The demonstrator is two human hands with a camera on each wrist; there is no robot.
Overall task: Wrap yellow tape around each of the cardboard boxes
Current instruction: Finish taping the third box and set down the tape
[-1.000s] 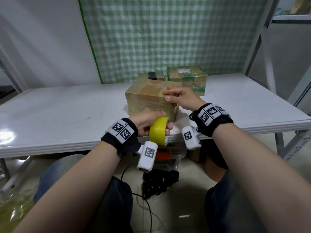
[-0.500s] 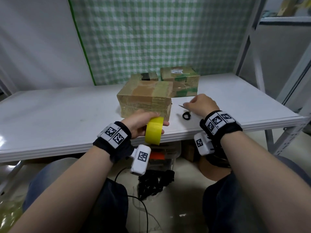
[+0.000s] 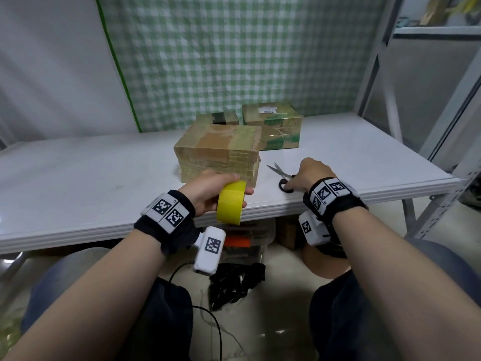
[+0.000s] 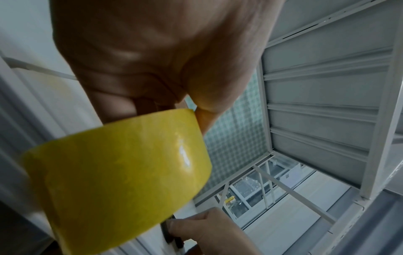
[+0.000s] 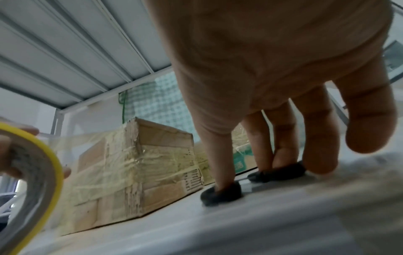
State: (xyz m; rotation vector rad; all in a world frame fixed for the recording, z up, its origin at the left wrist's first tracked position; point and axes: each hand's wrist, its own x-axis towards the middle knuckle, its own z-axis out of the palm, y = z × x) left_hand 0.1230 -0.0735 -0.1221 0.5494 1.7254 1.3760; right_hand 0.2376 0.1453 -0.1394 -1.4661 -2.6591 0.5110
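My left hand (image 3: 221, 190) grips a roll of yellow tape (image 3: 230, 204) at the table's front edge, just in front of the nearest cardboard box (image 3: 221, 149). In the right wrist view a clear yellowish strip (image 5: 82, 143) runs from the roll (image 5: 43, 172) to that box (image 5: 130, 163), which is banded with tape. My right hand (image 3: 299, 182) rests on the table to the box's right, thumb and fingers set in the black handles of the scissors (image 3: 279, 171). The blades point away to the left. Two more boxes, a larger one (image 3: 273, 123) and a small one (image 3: 218, 118), stand behind.
The white table (image 3: 91, 178) stretches bare to the left. A grey metal shelf frame (image 3: 442, 126) rises at the right, and a green checked cloth (image 3: 234, 48) hangs behind. Under the table lie a plastic bin (image 3: 250, 238), a black bag (image 3: 234, 282) and a cable.
My right hand left the top of the nearest box, moved right and down to the table, and took the scissors' handles. The left hand kept the tape roll in place.
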